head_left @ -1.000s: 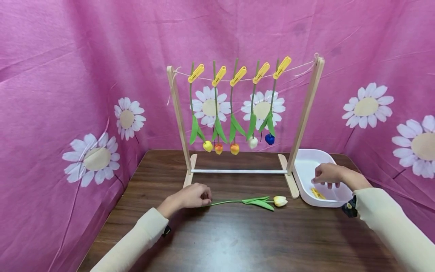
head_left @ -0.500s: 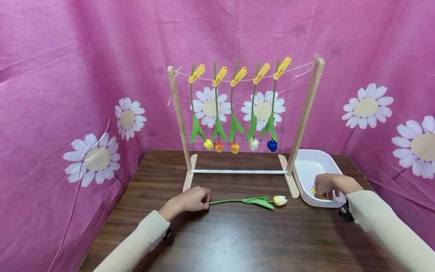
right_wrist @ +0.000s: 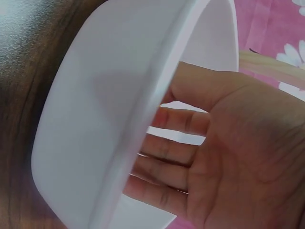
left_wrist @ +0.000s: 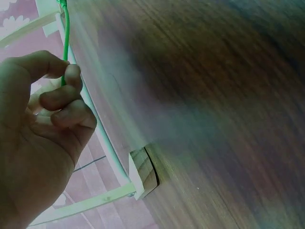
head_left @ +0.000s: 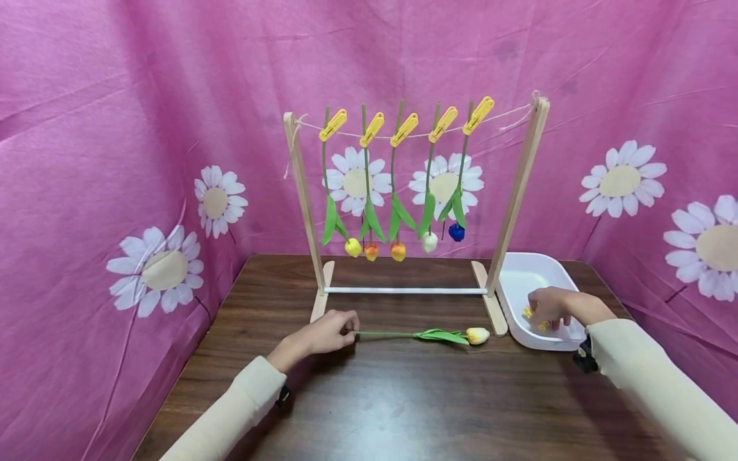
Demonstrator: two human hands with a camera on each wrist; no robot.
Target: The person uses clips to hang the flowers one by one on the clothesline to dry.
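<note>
My left hand (head_left: pixel 328 331) pinches the stem end of a pale yellow tulip (head_left: pixel 477 336), with thumb and fingertips around the green stem (left_wrist: pixel 66 38) in the left wrist view. This tulip stretches rightward, low over the wooden table. My right hand (head_left: pixel 556 306) reaches down into a white tray (head_left: pixel 521 269), its fingers bent around a yellow clothespin (head_left: pixel 527 312) whose ends show on both sides of them. In the right wrist view, the tray's wall hides the fingertips of the right hand (right_wrist: pixel 228 143).
Behind the left hand stands a wooden rack (head_left: pixel 521 198) with a string between its posts. Several tulips hang upside down from it by yellow clothespins (head_left: pixel 405 130), the blue tulip (head_left: pixel 457 232) farthest right. A white rod (head_left: pixel 403 291) joins the rack's feet. Pink cloth (head_left: pixel 259 77) surrounds the table.
My right hand went down into the tray, took hold of the clothespin and rose slightly with it. The tulip in my left hand has tilted a little upward on the table side; hanging blue tulip swings.
</note>
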